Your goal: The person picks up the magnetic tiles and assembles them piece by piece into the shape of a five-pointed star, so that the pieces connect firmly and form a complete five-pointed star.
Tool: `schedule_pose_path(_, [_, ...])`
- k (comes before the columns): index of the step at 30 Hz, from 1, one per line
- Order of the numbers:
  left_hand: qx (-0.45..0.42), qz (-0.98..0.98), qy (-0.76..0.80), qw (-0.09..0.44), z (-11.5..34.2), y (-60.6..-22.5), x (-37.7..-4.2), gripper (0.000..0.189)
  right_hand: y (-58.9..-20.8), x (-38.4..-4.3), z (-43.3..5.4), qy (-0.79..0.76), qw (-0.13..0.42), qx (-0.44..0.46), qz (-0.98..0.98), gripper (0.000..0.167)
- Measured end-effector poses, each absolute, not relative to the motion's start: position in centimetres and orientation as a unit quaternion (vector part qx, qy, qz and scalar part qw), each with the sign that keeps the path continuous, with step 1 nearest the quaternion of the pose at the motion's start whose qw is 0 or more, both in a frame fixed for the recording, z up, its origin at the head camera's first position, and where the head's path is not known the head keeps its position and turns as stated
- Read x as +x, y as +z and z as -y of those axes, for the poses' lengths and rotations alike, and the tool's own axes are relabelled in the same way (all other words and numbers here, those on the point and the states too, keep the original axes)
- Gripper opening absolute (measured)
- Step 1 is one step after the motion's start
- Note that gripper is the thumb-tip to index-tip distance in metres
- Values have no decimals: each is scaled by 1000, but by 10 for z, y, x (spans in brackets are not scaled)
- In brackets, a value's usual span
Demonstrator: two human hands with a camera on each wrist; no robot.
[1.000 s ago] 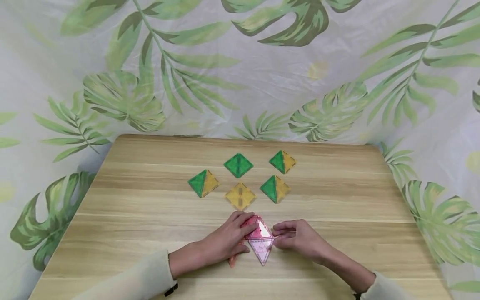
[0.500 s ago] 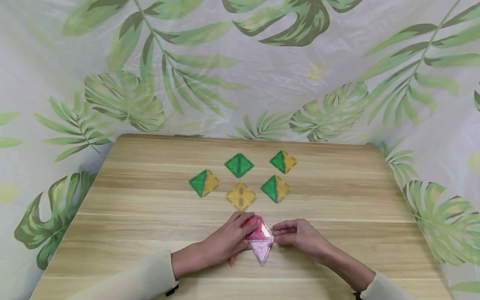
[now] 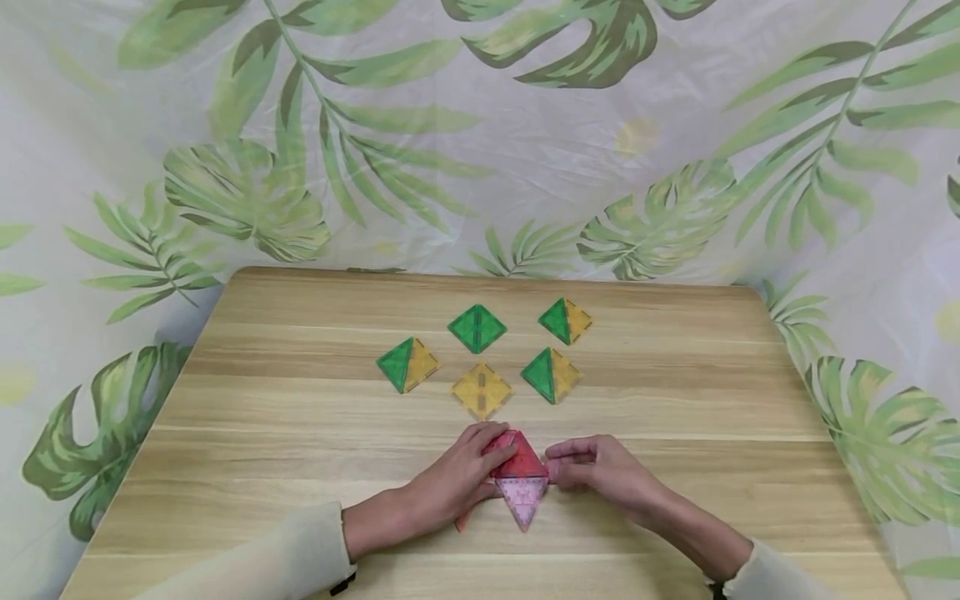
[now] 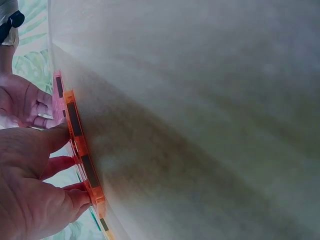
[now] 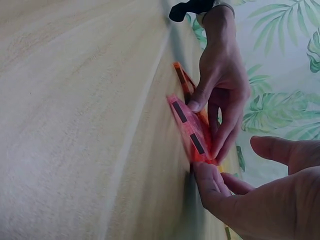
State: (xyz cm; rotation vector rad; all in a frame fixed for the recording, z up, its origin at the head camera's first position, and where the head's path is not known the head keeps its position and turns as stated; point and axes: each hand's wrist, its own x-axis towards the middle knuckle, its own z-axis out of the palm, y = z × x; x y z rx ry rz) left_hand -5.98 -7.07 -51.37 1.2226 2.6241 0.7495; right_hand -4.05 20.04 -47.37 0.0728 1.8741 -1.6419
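Several triangular magnetic tiles are joined edge to edge in front of the person. In the head view I see a red tile (image 3: 525, 457), a pink tile (image 3: 522, 500) and the tip of an orange tile (image 3: 461, 523). My left hand (image 3: 442, 482) grips the group, fingers over the red part and thumb by the near side, hiding much of it. The right wrist view shows the pink tile's edge (image 5: 187, 125) between left thumb and fingers. My right hand (image 3: 607, 477) touches the group's right corner with extended fingertips; in its wrist view one digit stands apart.
Beyond the hands lie a green diamond (image 3: 477, 329), a yellow diamond (image 3: 482, 392) and green-and-yellow pairs at left (image 3: 407, 365), right (image 3: 551, 376) and back right (image 3: 565, 322). They rest flat on the wooden table (image 3: 262, 433), against a leaf-print cloth (image 3: 405, 125).
The bright glare on the red tile has gone, so its surface now looks solid red. Less of the orange tip shows under the left hand. Both hands stay nearly in place.
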Motion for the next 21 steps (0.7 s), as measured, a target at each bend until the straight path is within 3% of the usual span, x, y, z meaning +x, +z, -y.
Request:
schedule_pose_path(12, [410,-866,277,75,74,-515,-63,60,-491,-43,-194,-644,297,33,-704,51])
schedule_pose_path(18, [440,-837,324,20,79,-532,-68,63,-499,-46,-189,-662,287,34,-692,50])
schedule_pose_path(21, [445,-830,336,18,80,-533,-69,63,-503,-47,-189,-666,287,40,-687,51])
